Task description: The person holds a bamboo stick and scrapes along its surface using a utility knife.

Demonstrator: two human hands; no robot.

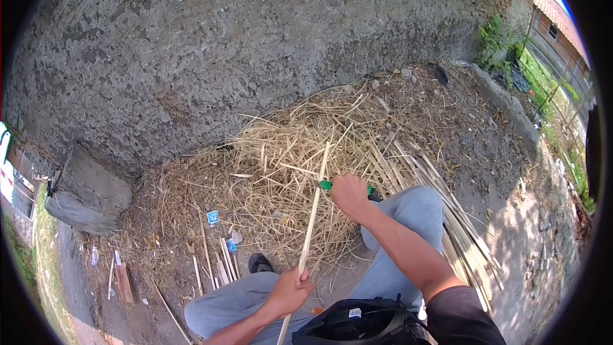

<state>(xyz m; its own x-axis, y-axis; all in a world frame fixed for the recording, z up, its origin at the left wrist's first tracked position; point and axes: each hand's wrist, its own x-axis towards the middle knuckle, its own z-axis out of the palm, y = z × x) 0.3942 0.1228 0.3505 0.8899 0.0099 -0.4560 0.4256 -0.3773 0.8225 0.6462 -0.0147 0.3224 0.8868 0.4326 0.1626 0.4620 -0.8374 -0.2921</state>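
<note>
My left hand [290, 292] is closed around the lower part of a long, pale bamboo strip [310, 233]. The strip slants up and away from between my knees, its top end over the shavings. My right hand [350, 193] is wrapped round a green-handled knife [327, 185], held against the strip near its upper end. Green shows on both sides of the fist; the blade is too small to make out clearly. A thin sliver [297, 169] sticks out to the left where tool and strip meet. Beneath both hands lies a heap of curly bamboo shavings [274, 207].
Bundled bamboo strips [469, 249] lie beside my right leg, and several short pieces [225, 262] lie by my left foot. A rough grey wall [255, 45] rises ahead. A concrete block [92, 191] stands at left. Blue packets [212, 217] litter the dirt.
</note>
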